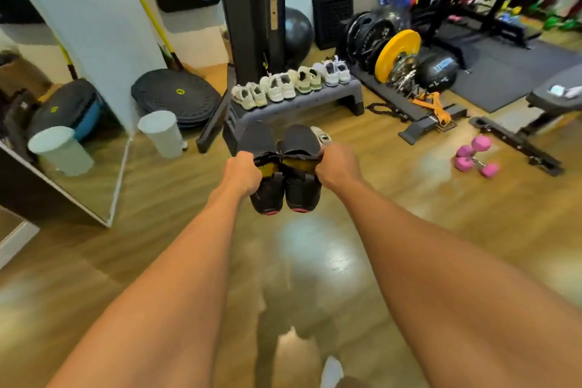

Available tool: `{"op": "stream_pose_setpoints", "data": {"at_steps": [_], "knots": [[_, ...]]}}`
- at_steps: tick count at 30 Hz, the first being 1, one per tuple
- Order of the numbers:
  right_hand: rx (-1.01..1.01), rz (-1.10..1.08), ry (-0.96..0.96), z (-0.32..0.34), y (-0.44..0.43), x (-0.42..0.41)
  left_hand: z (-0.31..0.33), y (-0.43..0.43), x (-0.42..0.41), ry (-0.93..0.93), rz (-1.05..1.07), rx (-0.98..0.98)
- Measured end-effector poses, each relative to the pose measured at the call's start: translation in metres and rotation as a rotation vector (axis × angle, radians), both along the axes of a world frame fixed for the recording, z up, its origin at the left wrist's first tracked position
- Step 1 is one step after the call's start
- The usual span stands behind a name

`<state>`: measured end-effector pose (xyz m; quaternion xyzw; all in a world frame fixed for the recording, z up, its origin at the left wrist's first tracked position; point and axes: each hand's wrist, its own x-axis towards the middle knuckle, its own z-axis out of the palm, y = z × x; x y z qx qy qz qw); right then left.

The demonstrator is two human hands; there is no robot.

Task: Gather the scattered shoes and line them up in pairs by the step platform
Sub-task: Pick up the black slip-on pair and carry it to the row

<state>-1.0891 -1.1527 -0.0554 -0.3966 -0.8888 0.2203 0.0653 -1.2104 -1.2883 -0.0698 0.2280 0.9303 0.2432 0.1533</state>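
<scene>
While carried in mid-air above the wooden floor point(393, 198), at dead centre of view: black shoes point(299, 143), one per hand, toes toward 12 o'clock, heels hanging low. Left hand point(244, 172) curled tight round one collar; right hand point(338, 167) clamped likewise on the other.

Straight ahead at 12 o'clock, step platform point(318, 100), already topped end to end with a row of pale shoes point(283, 86). No spare room seen up there, so squeezing in risks knocking a pale one off. Probably safer set down on the floor at the platform's 6 o'clock side.

Peeking out at 11 o'clock of the right hand, a stray pale shoe point(322, 137); cannot tell whether lying on the floor or pinched along with the black one. If lying there, liable to be kicked askew or landed on.

Held only by soft collars: risk of slipping free, or of landing splayed rather than paired.

Off at 3 o'clock, pink dumbbells point(475, 161); at 2 o'clock, an orange strap point(436, 105). Trip hazards if veering right.
</scene>
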Motion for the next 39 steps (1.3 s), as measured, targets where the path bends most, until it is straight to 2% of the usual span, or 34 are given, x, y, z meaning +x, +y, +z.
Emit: {"op": "stream_pose_setpoints", "data": {"at_steps": [7, 11, 18, 25, 30, 33, 39], "knots": [[-0.031, -0.08, -0.069, -0.025, 0.168, -0.026, -0.034, 0.178, -0.042, -0.03, -0.113, -0.047], [-0.035, -0.078, -0.124, -0.029, 0.271, -0.046, -0.041, 0.276, -0.064, -0.131, -0.063, -0.015], [-0.03, -0.054, -0.157, -0.033, 0.414, -0.106, -0.055, 0.416, -0.12, -0.092, -0.13, -0.018], [-0.121, -0.183, -0.145, -0.055, 0.533, -0.181, -0.074, 0.547, -0.203, -0.116, -0.226, -0.037], [-0.262, -0.318, -0.077, -0.065, 0.615, -0.225, -0.077, 0.631, -0.254, -0.126, -0.282, -0.094], [-0.36, -0.369, -0.071, -0.079, 0.669, -0.25, -0.085, 0.684, -0.28, -0.156, -0.272, -0.111], [-0.35, -0.363, -0.094, -0.123, 0.79, -0.3, -0.126, 0.794, -0.313, -0.161, -0.209, -0.152]]}}
